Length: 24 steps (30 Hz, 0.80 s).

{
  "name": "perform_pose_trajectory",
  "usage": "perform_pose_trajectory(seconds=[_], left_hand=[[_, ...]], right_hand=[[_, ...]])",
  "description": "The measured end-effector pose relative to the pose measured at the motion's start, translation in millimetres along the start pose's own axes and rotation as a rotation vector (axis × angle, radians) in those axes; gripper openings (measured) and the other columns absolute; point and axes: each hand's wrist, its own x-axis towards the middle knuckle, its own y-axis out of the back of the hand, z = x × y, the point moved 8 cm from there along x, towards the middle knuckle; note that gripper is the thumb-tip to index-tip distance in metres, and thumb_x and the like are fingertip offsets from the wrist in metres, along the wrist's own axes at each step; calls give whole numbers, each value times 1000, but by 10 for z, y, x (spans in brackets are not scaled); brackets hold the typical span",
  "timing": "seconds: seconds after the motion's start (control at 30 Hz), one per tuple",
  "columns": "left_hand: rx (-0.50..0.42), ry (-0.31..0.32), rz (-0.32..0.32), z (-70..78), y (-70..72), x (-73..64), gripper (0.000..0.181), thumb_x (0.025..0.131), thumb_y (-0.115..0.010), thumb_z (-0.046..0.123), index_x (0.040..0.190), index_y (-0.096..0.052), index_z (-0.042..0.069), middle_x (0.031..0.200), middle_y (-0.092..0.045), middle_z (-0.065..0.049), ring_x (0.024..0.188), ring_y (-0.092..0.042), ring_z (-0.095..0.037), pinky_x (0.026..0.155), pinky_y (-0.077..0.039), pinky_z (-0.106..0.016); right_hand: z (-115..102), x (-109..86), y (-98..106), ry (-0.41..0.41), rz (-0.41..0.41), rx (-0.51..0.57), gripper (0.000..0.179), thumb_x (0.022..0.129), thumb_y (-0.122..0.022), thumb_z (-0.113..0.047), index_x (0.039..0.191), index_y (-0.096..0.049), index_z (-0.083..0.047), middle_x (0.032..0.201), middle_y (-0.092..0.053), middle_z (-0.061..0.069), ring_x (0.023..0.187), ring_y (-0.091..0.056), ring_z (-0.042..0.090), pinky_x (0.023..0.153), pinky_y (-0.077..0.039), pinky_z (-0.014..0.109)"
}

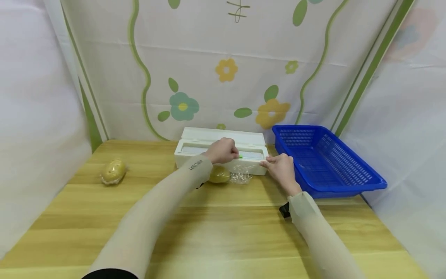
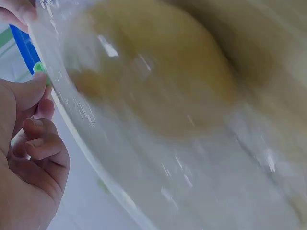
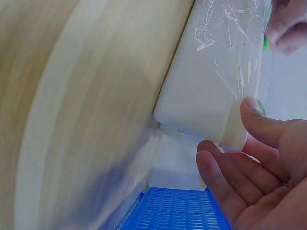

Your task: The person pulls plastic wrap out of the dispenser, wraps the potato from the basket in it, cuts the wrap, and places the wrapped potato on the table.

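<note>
A white cling film dispenser (image 1: 256, 167) stands at the back of the table, its lid raised behind it. At its front edge my left hand (image 1: 221, 151) pinches a small green slide cutter (image 2: 39, 67) between thumb and finger. My right hand (image 1: 281, 170) grips the right end of the dispenser, thumb on top, as the right wrist view shows. Clear film (image 1: 241, 177) hangs down the dispenser's front. Against that front lies a yellow potato (image 1: 219, 175) covered by film; it looks blurred in the left wrist view. My left forearm partly hides the dispenser's left side.
Farther left on the wooden table (image 1: 223, 240) lies another potato (image 1: 114, 171) wrapped in film. A blue plastic basket (image 1: 315, 189) stands close beside my right hand. Behind the dispenser hangs a flower-patterned curtain (image 1: 209, 46).
</note>
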Motion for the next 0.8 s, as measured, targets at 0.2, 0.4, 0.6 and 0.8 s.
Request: perform_pose_trajectory(seconds=[0.2,0.4,0.6,0.8], left_hand=[[40,-25,2,-252,230,-268,19,94,-68,15,78,-78,11,83,-60,-1,72,-49,-16,65,-44,-30],[91,-56,4,-414,309,-426,15,95,-67,17,88,-79,12,85,-59,1,74,-53,-15,62,-45,-30],[122,-91,21,-586,451,-598,13,94,-69,15,89,-79,11,86,-59,0,77,-54,-17,68,-47,-33],[111,-114,73,-795,585,-786,8,91,-72,11,90,-79,7,83,-60,0,76,-54,-18,70,-46,-33]], right_hand=[[-7,3,17,4,0,9,36,79,-85,-28,100,-75,-1,95,-71,16,92,-69,33,78,-54,48],[-40,-23,13,22,-6,14,36,80,-85,-27,100,-75,1,95,-71,17,94,-67,36,77,-54,49],[4,-31,34,6,2,11,36,79,-85,-29,99,-75,0,95,-71,15,91,-67,36,71,-54,47],[4,-18,15,5,-10,14,36,80,-85,-29,100,-75,0,97,-71,17,94,-66,38,75,-54,49]])
